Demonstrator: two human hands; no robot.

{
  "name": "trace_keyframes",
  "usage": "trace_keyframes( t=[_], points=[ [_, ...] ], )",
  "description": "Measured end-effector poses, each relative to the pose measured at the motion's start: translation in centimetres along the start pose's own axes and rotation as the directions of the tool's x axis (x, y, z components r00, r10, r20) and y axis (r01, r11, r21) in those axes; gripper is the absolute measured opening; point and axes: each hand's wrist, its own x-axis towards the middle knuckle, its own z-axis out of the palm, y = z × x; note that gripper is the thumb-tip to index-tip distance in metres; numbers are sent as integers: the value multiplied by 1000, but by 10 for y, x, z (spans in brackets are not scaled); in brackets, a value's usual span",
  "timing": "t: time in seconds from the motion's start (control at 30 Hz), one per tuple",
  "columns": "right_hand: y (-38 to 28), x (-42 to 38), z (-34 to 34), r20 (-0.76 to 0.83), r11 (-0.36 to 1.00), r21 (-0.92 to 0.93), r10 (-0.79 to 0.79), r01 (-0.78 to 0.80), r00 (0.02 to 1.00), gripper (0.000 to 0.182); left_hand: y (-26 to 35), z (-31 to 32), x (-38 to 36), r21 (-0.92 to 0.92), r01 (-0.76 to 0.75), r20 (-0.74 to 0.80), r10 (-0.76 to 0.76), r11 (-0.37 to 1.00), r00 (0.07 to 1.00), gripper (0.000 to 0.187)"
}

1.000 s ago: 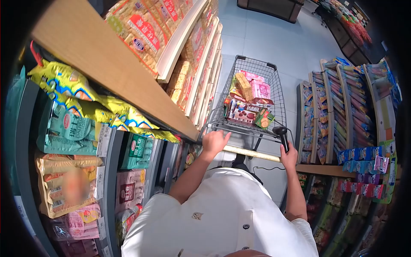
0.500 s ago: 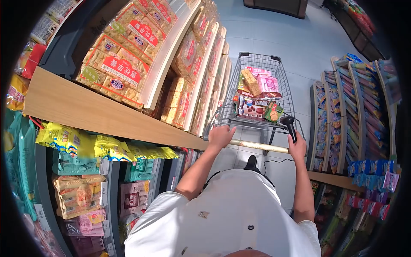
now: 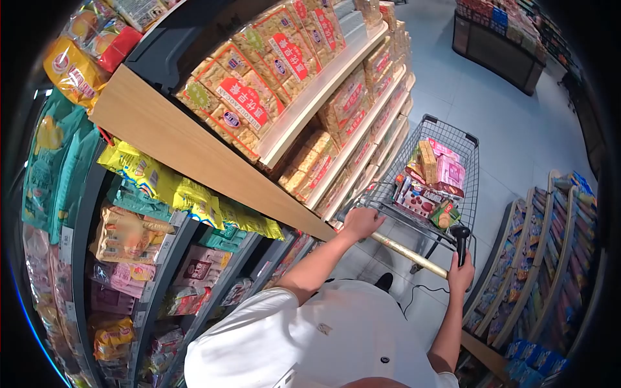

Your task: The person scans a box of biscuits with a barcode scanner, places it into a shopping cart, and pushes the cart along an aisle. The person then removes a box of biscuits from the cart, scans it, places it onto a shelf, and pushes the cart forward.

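My left hand (image 3: 362, 224) is closed around the left end of the pale yellow handle bar (image 3: 407, 253) of a wire shopping cart (image 3: 477, 155). At the bar's right end my right hand (image 3: 460, 274) is closed round the grip of a black handheld barcode scanner (image 3: 460, 238); whether its fingers also wrap the bar cannot be made out. A thin black cord (image 3: 414, 292) hangs below. Inside the basket lie a tan block-shaped snack pack (image 3: 428, 161), pink packages (image 3: 449, 171), a brown-and-white biscuit pack (image 3: 417, 198) and a green pack (image 3: 444, 215).
A shelf end with a wooden panel (image 3: 194, 155) stands close on the left, stacked with clear-wrapped pastry packs (image 3: 239, 97). Yellow snack bags (image 3: 187, 194) hang along its edge. Shelves of packets (image 3: 537, 252) line the right. A dark display bin (image 3: 498, 55) stands ahead on the tiled floor.
My view has turned, so the cart, both hands and the left shelves sit further right and lower in the picture. Both hands keep their holds; the cart's contents look unchanged.
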Motion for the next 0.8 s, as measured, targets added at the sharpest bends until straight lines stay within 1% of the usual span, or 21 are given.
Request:
trace_keyframes(
  t=[0.1, 0.13, 0.23, 0.27, 0.4, 0.5, 0.67, 0.8],
  points=[
    [-5, 2, -1, 17, 1000, -22, 21, -20, 1000, 47, 3, -4, 3, -14, 16, 8, -16, 1000, 1000, 45],
    [-7, 2, -3, 25, 1000, -1, 4, -4, 1000, 50, 3, -4, 3, -15, 16, 5, -16, 1000, 1000, 45],
    [-18, 4, -12, 87, 1000, -20, 23, -21, 996, 53, 9, -5, 2, -23, 33, 12, -33, 999, 999, 44],
    [-11, 4, -7, 65, 999, -34, 9, -7, 998, 57, 8, -6, 2, -24, 36, 13, -35, 999, 999, 44],
    [-20, 5, -11, 96, 998, -48, 39, -35, 995, 61, 7, -5, 4, -15, 48, 7, -48, 999, 999, 45],
    [-16, 6, -9, 103, 997, -75, 33, -26, 994, 59, 6, -4, 6, -14, 30, -5, -30, 999, 1000, 44],
    [-17, 6, -10, 129, 997, -70, 24, -15, 991, 53, 5, -1, 7, -13, 40, -34, -40, 999, 999, 42],
    [-9, 8, -6, 154, 997, -73, 13, -2, 988, 46, 1, 3, 8, -7, 10, -72, -10, 1000, 997, 42]
  ],
)
